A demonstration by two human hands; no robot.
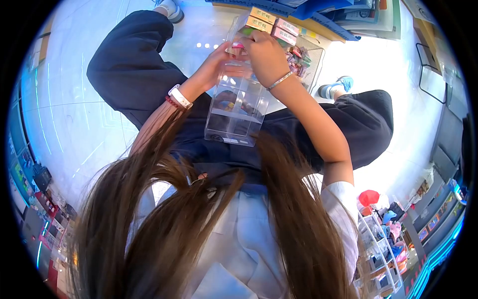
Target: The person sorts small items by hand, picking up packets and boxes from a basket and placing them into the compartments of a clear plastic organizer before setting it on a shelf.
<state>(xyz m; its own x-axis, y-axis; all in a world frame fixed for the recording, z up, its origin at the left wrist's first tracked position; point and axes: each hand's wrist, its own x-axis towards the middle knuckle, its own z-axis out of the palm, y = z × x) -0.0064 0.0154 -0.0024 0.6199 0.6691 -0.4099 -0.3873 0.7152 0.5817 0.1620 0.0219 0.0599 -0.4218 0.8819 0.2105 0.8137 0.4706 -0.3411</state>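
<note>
A clear plastic box with inner dividers lies lengthwise over my lap, tilted away from me. My left hand, with a white watch at the wrist, grips the box near its far end; some fingers show through the plastic. My right hand is over the same end, fingers bent and pressed together. Between the two hands shows a small pink item, partly covered by fingers. What the right fingertips hold is hidden. Just beyond are yellow-orange small cartons and pink small cartons.
A wire mesh basket on the floor holds small wrapped pieces in several colours. Blue bins stand at the far edge. A white rack with mixed goods is behind me on the right.
</note>
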